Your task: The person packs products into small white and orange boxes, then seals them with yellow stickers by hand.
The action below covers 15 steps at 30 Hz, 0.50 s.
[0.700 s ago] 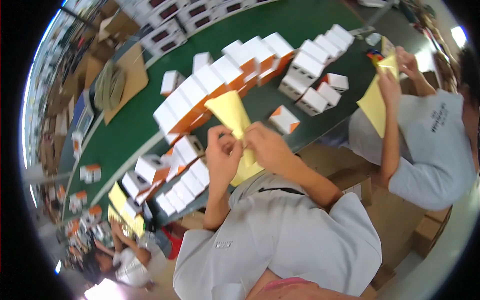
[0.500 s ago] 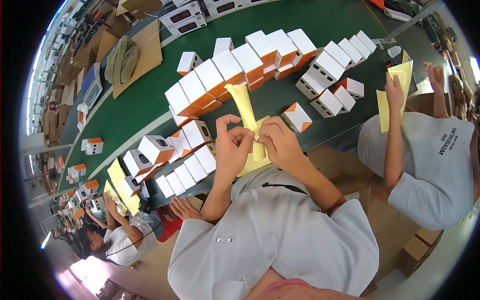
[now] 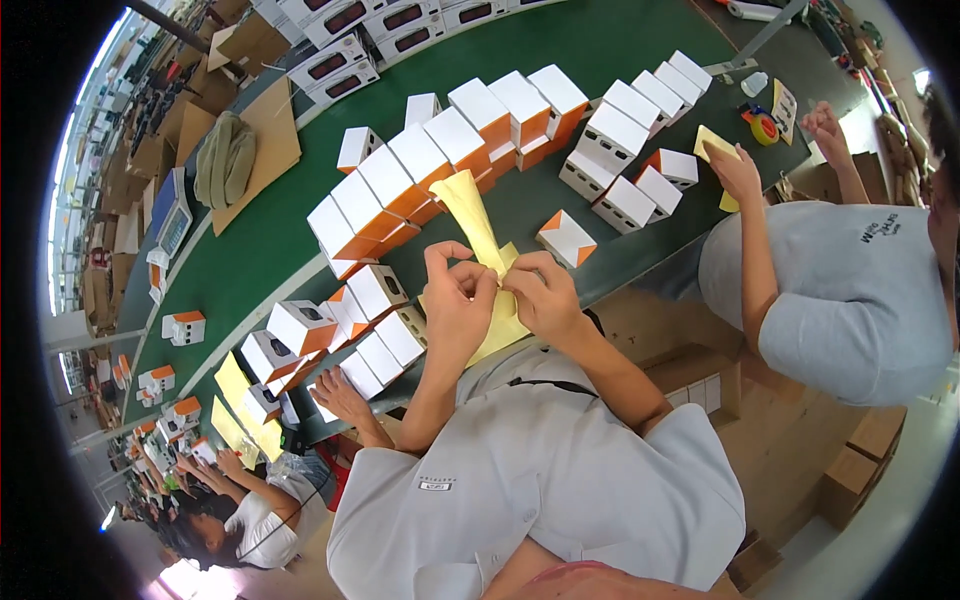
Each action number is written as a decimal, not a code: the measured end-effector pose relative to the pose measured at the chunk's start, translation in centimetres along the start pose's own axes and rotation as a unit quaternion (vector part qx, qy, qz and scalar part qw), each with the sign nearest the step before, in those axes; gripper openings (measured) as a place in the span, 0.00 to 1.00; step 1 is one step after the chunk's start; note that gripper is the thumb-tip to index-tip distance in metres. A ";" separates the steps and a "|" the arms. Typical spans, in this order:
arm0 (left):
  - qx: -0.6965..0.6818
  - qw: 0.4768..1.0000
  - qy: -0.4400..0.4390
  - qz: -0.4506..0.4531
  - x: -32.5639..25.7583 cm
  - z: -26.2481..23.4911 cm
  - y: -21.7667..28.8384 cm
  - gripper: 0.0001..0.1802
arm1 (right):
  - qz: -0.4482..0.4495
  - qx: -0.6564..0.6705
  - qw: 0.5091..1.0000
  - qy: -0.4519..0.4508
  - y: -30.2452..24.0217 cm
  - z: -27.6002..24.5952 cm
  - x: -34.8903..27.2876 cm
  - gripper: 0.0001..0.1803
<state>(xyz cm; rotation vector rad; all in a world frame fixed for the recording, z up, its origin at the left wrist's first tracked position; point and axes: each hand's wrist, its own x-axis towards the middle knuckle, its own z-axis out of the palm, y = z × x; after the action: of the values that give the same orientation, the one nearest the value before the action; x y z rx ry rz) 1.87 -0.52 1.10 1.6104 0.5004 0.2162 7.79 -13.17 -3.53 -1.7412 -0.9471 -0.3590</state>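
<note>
A curled yellow sheet point(image 3: 466, 208) stands up between my hands, bent in its middle where both sets of fingertips meet. My left hand point(image 3: 456, 305) is closed, thumb and fingers pinching at the bend. My right hand point(image 3: 548, 295) pinches the same spot from the other side; whatever small piece lies between the fingertips is hidden. Lower down, more yellow sheet point(image 3: 505, 325) spreads at the table edge below my fingers. The nearest box to my right hand is a white and orange one point(image 3: 567, 238), lying apart from the others.
A curved row of white and orange boxes point(image 3: 415, 160) stands beyond my hands. More boxes point(image 3: 375, 340) are grouped at left, where another person's hand point(image 3: 343, 395) touches one. At right, a co-worker point(image 3: 835, 290) holds a yellow sheet point(image 3: 715, 150) near a tape roll point(image 3: 764, 128).
The whole view has shifted slightly. My hands keep their pinch on the yellow sheet. The co-worker at right has lowered a yellow sheet toward the boxes; the hand at left has reached a box.
</note>
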 end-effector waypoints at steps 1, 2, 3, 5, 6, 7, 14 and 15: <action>0.004 1.000 -0.004 0.004 0.1 0.1 0.0 0.19 | 0.000 -0.001 1.000 0.007 0.1 0.0 -0.3 0.13; -0.011 1.000 -0.017 -0.001 0.1 0.3 -0.1 0.19 | 0.008 0.014 1.000 0.011 0.3 -0.1 -0.6 0.13; -0.025 0.999 -0.029 -0.006 0.2 0.3 -0.1 0.18 | 0.015 0.030 0.999 0.015 0.5 -0.2 -0.9 0.14; -0.043 0.998 -0.043 -0.011 0.5 0.1 0.0 0.19 | 0.021 0.053 0.998 0.031 0.7 0.1 -1.4 0.15; -0.068 0.996 -0.051 -0.020 0.4 0.2 0.0 0.19 | 0.027 0.076 0.996 0.036 0.5 -0.1 -1.2 0.15; -0.066 0.996 -0.052 -0.020 0.5 0.2 0.0 0.19 | 0.028 0.076 0.996 0.038 0.2 -0.2 -0.9 0.15; -0.194 0.969 -0.138 -0.067 1.6 -0.2 -0.5 0.19 | 0.057 0.098 0.993 0.039 -0.3 -1.2 -0.2 0.14; -0.210 0.964 -0.140 -0.082 1.6 -0.1 -0.5 0.20 | 0.069 0.107 0.991 0.034 -0.4 -1.4 -0.1 0.14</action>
<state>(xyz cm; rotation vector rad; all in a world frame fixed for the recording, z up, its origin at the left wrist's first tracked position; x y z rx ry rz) 3.15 0.35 0.34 1.1532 0.3373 -0.0324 7.72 -14.48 -2.82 -1.5777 -0.7821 -0.2158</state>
